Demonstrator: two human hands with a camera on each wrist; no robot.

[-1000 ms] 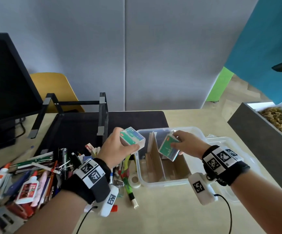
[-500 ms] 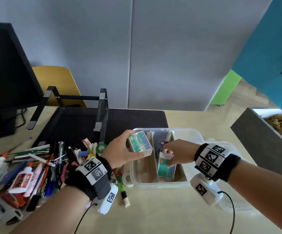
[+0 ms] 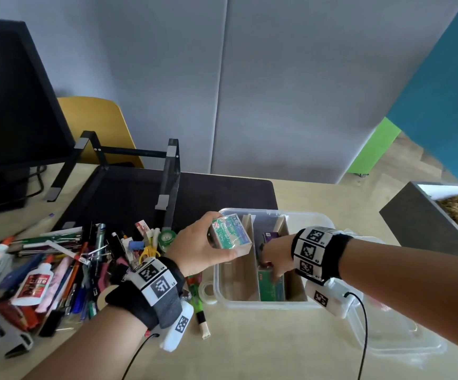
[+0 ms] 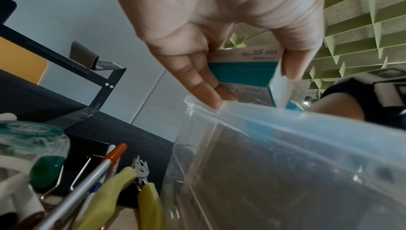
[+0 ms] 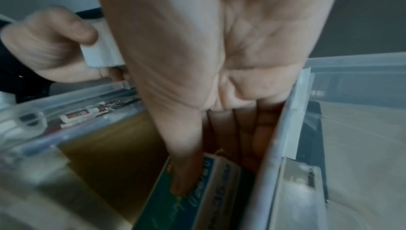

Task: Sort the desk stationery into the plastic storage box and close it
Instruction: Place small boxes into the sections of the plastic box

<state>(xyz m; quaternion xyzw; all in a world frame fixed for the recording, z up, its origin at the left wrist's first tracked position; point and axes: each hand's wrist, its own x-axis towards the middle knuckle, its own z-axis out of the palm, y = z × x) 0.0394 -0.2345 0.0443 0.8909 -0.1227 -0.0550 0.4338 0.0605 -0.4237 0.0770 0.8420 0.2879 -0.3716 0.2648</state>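
The clear plastic storage box (image 3: 277, 304) stands on the desk, split by cardboard dividers (image 3: 249, 259). My left hand (image 3: 214, 245) grips a green staple box (image 3: 232, 235) above the storage box's left rim (image 4: 285, 117); its label reads "No.35" in the left wrist view (image 4: 241, 74). My right hand (image 3: 273, 266) reaches down into the middle compartment. There it pinches a second green staple box (image 3: 270, 286) between thumb (image 5: 186, 173) and fingers, low against a divider. A small purple box (image 3: 270, 237) lies further back in that compartment.
Left of the storage box lies a pile of pens, glue bottles (image 3: 34, 283), yellow scissors (image 3: 148, 252) and tape rolls (image 3: 207, 290). The clear lid (image 3: 395, 333) lies under my right forearm. A black stand (image 3: 167, 182), a monitor (image 3: 11, 100) and a grey planter (image 3: 427, 220) surround the area.
My right hand has lowered its green staple box from above the rim down into the middle compartment. My left hand has carried its staple box rightward over the left rim.
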